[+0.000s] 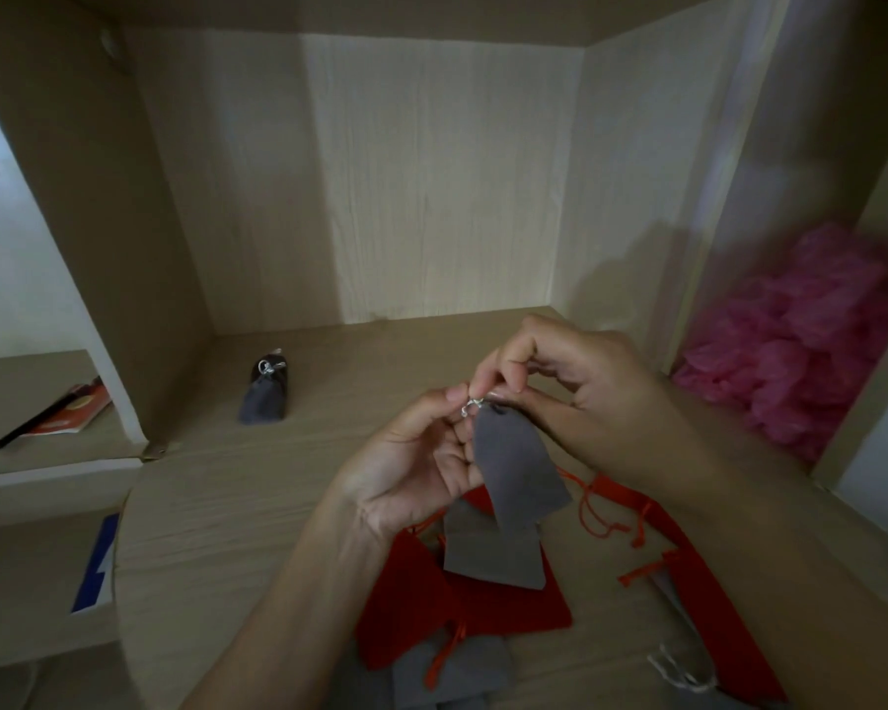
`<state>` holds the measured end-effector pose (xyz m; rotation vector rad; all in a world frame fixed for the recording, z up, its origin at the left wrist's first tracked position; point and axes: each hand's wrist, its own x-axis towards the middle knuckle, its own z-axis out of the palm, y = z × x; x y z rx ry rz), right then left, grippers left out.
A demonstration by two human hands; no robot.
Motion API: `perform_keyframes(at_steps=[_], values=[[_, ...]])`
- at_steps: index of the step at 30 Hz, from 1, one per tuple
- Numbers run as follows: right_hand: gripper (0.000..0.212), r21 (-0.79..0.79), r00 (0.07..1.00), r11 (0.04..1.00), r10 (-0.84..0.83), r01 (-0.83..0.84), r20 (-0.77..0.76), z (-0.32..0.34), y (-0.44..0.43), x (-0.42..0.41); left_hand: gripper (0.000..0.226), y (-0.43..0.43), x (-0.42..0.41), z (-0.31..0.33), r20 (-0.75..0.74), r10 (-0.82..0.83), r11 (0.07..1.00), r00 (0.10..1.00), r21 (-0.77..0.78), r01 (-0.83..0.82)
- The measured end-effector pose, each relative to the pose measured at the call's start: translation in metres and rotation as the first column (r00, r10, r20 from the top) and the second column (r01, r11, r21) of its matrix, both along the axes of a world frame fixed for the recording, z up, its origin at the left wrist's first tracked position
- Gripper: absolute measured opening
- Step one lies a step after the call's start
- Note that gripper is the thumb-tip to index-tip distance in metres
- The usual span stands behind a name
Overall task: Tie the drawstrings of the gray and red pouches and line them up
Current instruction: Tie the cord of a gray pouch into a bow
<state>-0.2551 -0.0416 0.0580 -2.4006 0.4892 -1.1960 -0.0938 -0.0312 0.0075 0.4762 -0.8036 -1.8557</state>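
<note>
- Left hand (421, 468) and right hand (585, 381), centre frame: both grips pinch the drawstring (475, 403) of a gray pouch (519, 468); looks mid-knot.
- One tied pouch (265, 394) left of centre on bench (278, 504).
- Red-and-gray pile (483, 607) at bottom looks untied, so most is left.

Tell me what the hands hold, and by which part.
The left hand and right hand pinch the gray pouch by its drawstring at the gathered top; its body hangs free.
</note>
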Motion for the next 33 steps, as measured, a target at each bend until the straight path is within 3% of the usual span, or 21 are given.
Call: perform_keyframes(at_steps=[4, 9, 15, 21, 24, 28, 31, 33], values=[[0.028, 0.114, 0.997, 0.993, 0.017, -0.026, 0.077, 0.002, 0.005, 0.002, 0.057, 0.003, -0.002, 0.003, 0.008, 0.078, 0.997, 0.997, 0.023, -0.078], [0.027, 0.127, 0.998, 0.991, -0.051, 0.046, 0.038, 0.008, 0.013, 0.004, 0.049, -0.003, 0.008, 0.001, 0.164, 0.251, 0.951, 0.954, -0.227, -0.211], [0.017, 0.298, 0.976, 0.931, -0.217, 0.210, -0.011, 0.005, 0.014, 0.007, 0.009, 0.002, 0.007, 0.002, 0.162, 0.504, 0.771, 0.848, -0.528, -0.357], [0.014, 0.339, 0.969, 0.909, -0.245, 0.243, -0.038, 0.006, 0.016, 0.007, 0.016, 0.008, 0.004, 0.005, 0.151, 0.655, 0.626, 0.740, -0.658, -0.419], [0.008, 0.410, 0.978, 0.888, -0.205, 0.206, -0.045, 0.006, 0.014, 0.006, 0.009, 0.007, 0.005, 0.005, 0.132, 0.644, 0.625, 0.754, -0.659, -0.419], [0.011, 0.482, 0.996, 0.873, -0.092, 0.077, 0.007, 0.005, 0.011, 0.008, 0.022, 0.007, 0.008, 0.005, 0.125, 0.576, 0.662, 0.808, -0.651, -0.371], [0.015, 0.422, 0.997, 0.903, -0.076, 0.081, -0.027, 0.002, 0.011, 0.011, 0.023, 0.006, 0.012, 0.006, 0.163, 0.526, 0.713, 0.835, -0.620, -0.328], [0.014, 0.314, 0.983, 0.934, -0.138, 0.169, -0.119, 0.000, 0.011, 0.011, 0.017, 0.006, 0.015, 0.009, 0.251, 0.518, 0.751, 0.818, -0.592, -0.294]])
